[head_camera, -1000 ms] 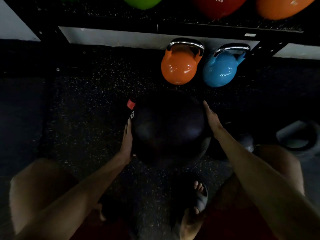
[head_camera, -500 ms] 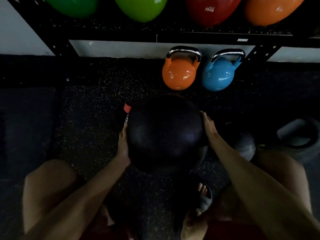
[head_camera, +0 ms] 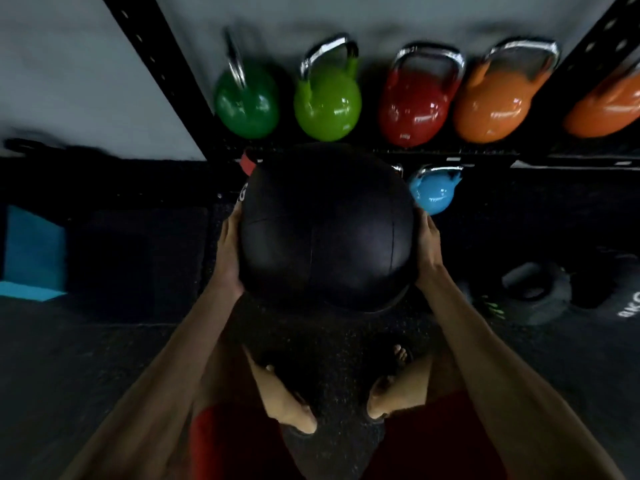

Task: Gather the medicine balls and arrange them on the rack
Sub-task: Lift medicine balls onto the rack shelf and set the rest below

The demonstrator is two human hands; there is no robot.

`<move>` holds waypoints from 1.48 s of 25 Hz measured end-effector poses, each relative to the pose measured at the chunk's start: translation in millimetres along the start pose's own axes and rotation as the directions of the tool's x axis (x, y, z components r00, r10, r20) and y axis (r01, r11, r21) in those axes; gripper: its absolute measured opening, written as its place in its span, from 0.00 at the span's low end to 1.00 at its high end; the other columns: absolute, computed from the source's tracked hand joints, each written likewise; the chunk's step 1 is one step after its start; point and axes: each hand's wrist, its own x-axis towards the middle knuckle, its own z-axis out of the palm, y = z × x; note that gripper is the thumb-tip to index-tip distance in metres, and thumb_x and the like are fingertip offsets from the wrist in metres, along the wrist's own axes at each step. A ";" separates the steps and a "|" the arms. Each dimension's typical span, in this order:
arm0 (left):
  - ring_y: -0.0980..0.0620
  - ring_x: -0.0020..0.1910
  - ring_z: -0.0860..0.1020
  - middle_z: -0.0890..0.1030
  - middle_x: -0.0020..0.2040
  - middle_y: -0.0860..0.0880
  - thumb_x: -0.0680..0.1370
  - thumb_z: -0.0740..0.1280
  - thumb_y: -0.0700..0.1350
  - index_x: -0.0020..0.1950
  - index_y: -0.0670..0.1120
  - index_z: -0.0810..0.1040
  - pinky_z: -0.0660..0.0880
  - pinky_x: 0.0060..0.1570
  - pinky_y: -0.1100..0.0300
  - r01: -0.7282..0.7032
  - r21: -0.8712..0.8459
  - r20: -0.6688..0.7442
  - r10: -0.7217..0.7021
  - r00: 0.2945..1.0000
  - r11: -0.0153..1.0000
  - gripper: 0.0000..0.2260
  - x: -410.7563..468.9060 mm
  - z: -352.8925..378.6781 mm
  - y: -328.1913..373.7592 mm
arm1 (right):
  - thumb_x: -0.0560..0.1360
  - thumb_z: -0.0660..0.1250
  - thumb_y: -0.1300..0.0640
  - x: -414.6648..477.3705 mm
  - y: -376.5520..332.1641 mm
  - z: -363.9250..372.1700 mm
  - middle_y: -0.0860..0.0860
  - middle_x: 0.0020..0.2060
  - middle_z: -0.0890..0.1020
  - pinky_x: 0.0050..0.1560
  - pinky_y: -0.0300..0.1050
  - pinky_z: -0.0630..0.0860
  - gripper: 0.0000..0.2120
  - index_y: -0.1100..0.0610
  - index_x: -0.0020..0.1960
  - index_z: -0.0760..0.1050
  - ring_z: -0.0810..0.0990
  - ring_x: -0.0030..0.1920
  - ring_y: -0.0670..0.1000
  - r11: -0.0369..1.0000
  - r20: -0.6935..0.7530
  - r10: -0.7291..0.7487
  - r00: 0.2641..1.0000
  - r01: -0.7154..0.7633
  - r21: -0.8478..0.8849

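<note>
Both left hand (head_camera: 228, 252) and right hand (head_camera: 428, 251) pressed flat-palmed on the medicine ball (head_camera: 325, 230). Rack (head_camera: 467, 155) sat dead ahead, I figured.

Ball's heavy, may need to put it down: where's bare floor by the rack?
Bare floor lies left, between the teal block and the rack post. Right is crowded: blue kettlebell, dark ring, another ball. The shelf is packed with kettlebells.
</note>
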 end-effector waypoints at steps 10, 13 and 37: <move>0.52 0.70 0.74 0.76 0.70 0.54 0.70 0.70 0.69 0.71 0.59 0.75 0.64 0.73 0.51 -0.437 -0.022 0.097 0.437 0.894 0.899 0.31 -158.9 87.5 358.0 | 0.80 0.58 0.42 -122.5 -361.1 22.4 0.45 0.53 0.85 0.63 0.50 0.76 0.14 0.44 0.53 0.81 0.80 0.60 0.50 0.912 -0.005 -0.354 0.935 0.347 0.221; 0.52 0.65 0.79 0.80 0.66 0.53 0.69 0.71 0.69 0.68 0.57 0.79 0.72 0.66 0.54 -0.562 -0.029 0.124 0.561 0.819 0.827 0.31 -198.8 109.2 452.9 | 0.78 0.58 0.41 -146.6 -460.6 40.0 0.48 0.53 0.85 0.62 0.51 0.77 0.17 0.47 0.55 0.82 0.81 0.58 0.52 0.843 -0.047 -0.479 0.877 0.474 0.254; 0.57 0.35 0.84 0.85 0.38 0.55 0.70 0.69 0.67 0.38 0.57 0.85 0.78 0.31 0.64 -0.987 -0.101 0.149 0.983 0.111 0.127 0.15 -316.3 219.4 926.7 | 0.78 0.59 0.39 -213.9 -953.2 106.0 0.48 0.51 0.87 0.48 0.49 0.79 0.18 0.45 0.56 0.83 0.86 0.51 0.49 0.208 -0.081 -0.945 0.317 0.773 0.599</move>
